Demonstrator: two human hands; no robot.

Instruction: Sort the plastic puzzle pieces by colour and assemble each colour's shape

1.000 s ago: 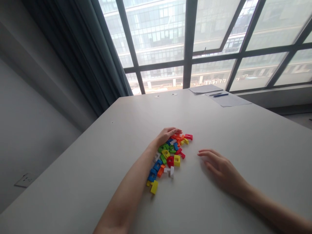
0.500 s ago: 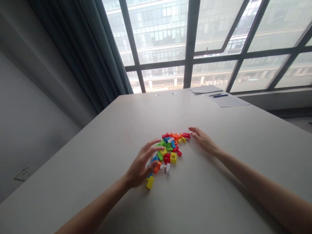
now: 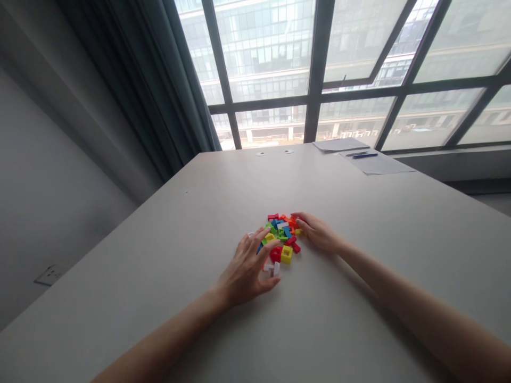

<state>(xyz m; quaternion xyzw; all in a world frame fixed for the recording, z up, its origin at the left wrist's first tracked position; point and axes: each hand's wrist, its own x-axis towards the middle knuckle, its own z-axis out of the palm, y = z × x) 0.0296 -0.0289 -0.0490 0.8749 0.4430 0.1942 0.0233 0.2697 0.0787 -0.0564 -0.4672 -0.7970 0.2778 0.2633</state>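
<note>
A loose heap of small plastic building blocks (image 3: 281,233) in red, orange, yellow, green, blue and white lies on the table between my hands. My left hand (image 3: 248,266) covers the near left side of the heap, fingers spread, hiding some pieces. By its thumb lies a white block (image 3: 276,268), with a yellow block (image 3: 286,254) that has a square opening just beyond. At the far right side, my right hand (image 3: 317,233) rests its fingertips at the orange and red pieces, fingers stretched out. Neither hand has a piece lifted.
The white table (image 3: 159,271) spreads around the heap. Sheets of paper (image 3: 385,164) with a blue pen (image 3: 365,156) lie at its far right edge, below the window. A dark curtain (image 3: 159,90) hangs at the left, and a wall socket (image 3: 50,274) sits low on the wall.
My right hand has moved left onto the edge of the heap. My left hand has shifted right over the near blocks, covering the yellow piece nearest me. The view has tilted slightly.
</note>
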